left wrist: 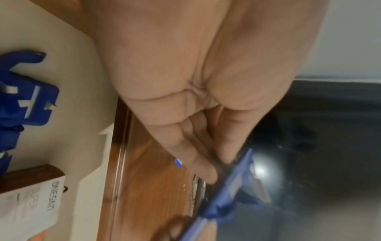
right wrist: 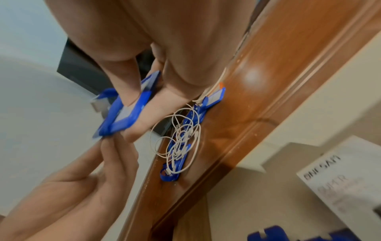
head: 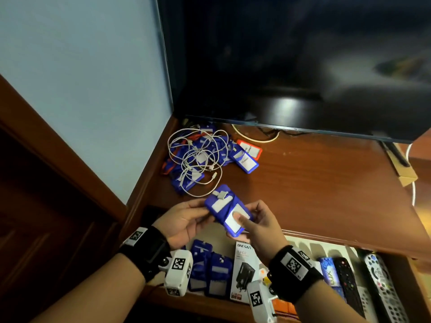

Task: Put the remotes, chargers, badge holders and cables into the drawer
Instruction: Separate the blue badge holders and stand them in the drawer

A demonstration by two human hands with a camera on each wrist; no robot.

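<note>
Both hands hold a blue badge holder (head: 227, 209) with a white card above the open drawer (head: 303, 245). My left hand (head: 205, 212) pinches its left edge; in the left wrist view the left hand (left wrist: 218, 164) meets the holder (left wrist: 233, 187) at the fingertips. My right hand (head: 241, 222) grips the other end, thumb on the card, as the right hand (right wrist: 132, 104) shows on the holder (right wrist: 123, 114). More badge holders (head: 245, 159) and tangled white cables (head: 198, 157) lie on the tabletop. Inside the drawer are blue badge holders (head: 210, 269), a charger box (head: 245, 271) and remotes (head: 349, 283).
A dark TV (head: 303, 66) stands at the back of the wooden tabletop (head: 314, 183), its foot (head: 394, 152) at the right beside a small cardboard box (head: 405, 173). A pale wall (head: 81, 89) and a dark wooden door (head: 46, 206) are on the left.
</note>
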